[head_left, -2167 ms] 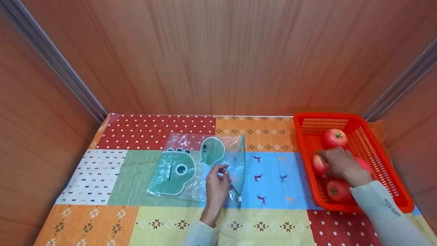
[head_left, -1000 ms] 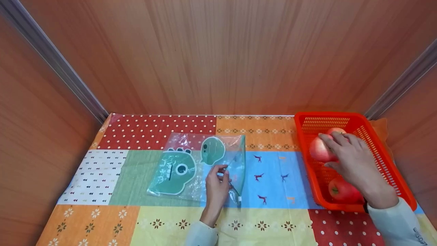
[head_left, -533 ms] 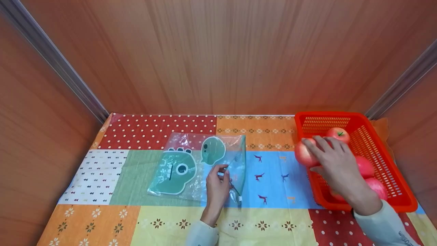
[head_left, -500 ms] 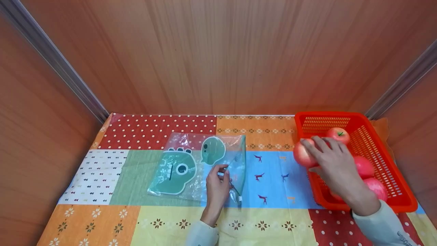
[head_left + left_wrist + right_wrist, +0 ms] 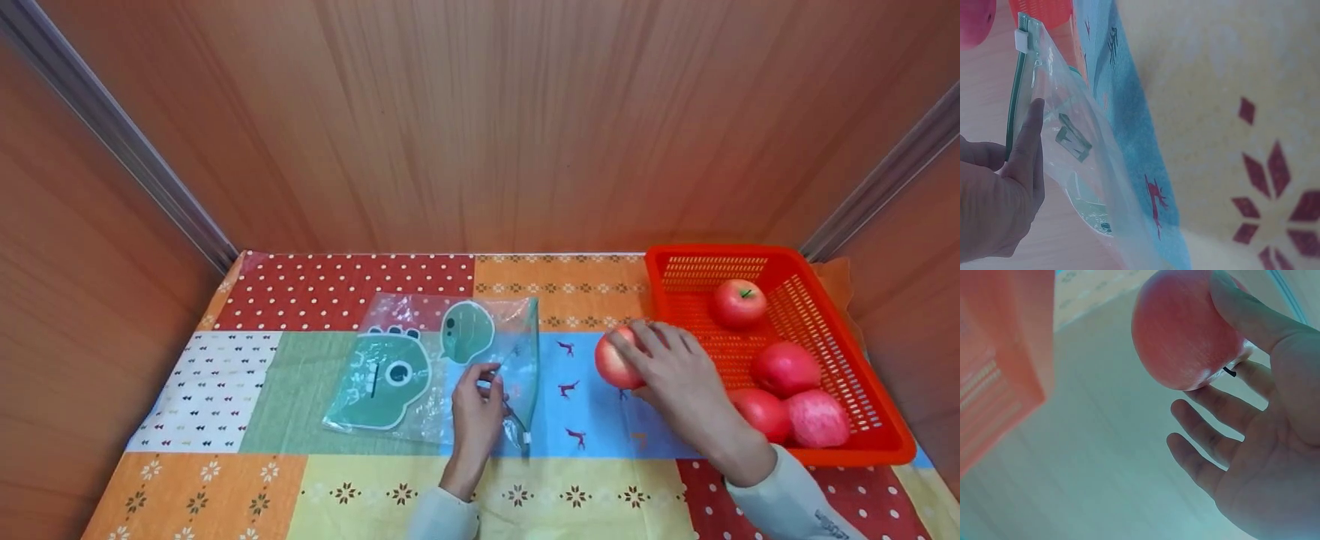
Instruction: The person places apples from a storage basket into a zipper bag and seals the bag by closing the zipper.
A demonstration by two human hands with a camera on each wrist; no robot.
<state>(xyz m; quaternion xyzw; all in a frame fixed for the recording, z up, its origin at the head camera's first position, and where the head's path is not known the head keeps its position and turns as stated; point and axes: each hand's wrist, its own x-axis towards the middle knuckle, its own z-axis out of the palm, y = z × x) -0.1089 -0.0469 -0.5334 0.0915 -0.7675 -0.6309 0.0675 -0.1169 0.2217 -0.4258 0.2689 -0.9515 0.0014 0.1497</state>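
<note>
A clear slider zip bag with a green dinosaur print lies on the patchwork cloth, its green-edged mouth facing right. My left hand pinches one side of that mouth and lifts it, so the bag gapes. In the left wrist view, the white slider sits at the end of the zip strip, beyond the fingers. My right hand grips a red apple above the blue patch, between the bag and the basket. Seen from the right wrist, thumb and fingers hold the apple near its dark stem.
An orange-red plastic basket stands at the right with several apples in it. Wooden panels enclose the table at the back and both sides. A brown flap shows behind the basket's right rim.
My right hand has taken an apple from the basket, lifted it over the left rim and carried it left toward the bag. The left hand and bag have stayed put.
</note>
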